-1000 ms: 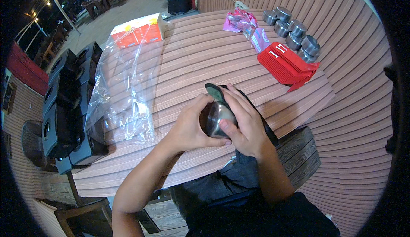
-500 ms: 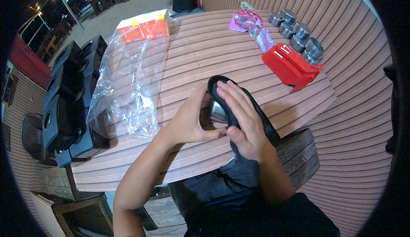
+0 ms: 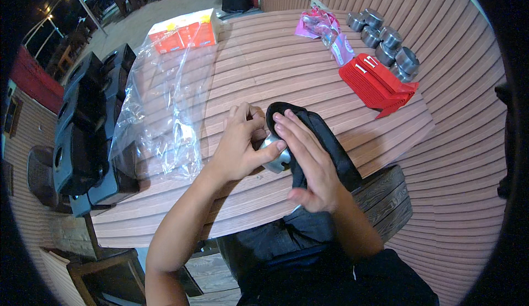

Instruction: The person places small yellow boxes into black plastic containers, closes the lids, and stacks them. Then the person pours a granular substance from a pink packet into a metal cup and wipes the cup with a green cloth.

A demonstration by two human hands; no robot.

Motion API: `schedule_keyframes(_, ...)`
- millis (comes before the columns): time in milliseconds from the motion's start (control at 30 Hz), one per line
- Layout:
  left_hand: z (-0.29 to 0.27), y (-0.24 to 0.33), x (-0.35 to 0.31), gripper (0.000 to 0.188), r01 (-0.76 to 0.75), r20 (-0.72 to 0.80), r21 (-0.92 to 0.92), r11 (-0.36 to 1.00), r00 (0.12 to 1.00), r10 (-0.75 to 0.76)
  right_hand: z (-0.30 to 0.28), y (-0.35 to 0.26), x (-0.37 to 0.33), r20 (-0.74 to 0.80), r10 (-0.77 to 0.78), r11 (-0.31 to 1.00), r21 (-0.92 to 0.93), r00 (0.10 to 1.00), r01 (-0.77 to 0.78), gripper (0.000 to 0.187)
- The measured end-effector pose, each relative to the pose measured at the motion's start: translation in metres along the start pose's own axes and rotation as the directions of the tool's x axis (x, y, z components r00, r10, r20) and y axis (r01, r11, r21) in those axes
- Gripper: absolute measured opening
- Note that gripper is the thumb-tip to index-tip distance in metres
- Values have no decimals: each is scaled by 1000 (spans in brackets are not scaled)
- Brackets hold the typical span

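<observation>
My left hand (image 3: 242,141) grips a small round steel cup (image 3: 278,163), its thumb along the near side and its fingers curled at the far side. The cup is tilted, and a notch shows in its rim. A folded black cloth (image 3: 330,146) lies against the cup's right side. My right hand (image 3: 314,168) holds the cloth there, its fingers straight and close together over it and the thumb apart. Part of the cup is hidden behind the cloth and my fingers.
Black boxy holders with round holes (image 3: 77,152) stand stacked on the left, beside a clear plastic bag (image 3: 165,124). An orange-white box (image 3: 184,33) is at the back. Several steel cups (image 3: 388,37), a red folded cloth (image 3: 372,83) and pink packaging (image 3: 322,28) lie at the right.
My left fingers have curled in and its thumb now presses on the steel cup. The cup has turned and come slightly nearer to me. The right thumb has moved down, away from the cup.
</observation>
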State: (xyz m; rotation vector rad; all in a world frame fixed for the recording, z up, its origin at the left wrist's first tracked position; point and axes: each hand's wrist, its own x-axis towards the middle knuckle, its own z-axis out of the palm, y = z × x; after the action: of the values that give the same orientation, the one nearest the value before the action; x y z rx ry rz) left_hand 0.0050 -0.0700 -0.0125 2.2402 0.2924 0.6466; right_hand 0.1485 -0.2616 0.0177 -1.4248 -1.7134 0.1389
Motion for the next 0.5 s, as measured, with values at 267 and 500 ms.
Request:
schedule_keyframes(267, -7, 6, -6, 91, 27, 131, -408, 913, 991, 30, 7, 9, 3, -137, 190, 978, 110, 972, -176, 91)
schedule_keyframes(500, -13, 2, 0, 91, 185, 275, -656, 732, 961, 4, 7, 11, 0, -133, 142, 983, 137, 981, -123, 101)
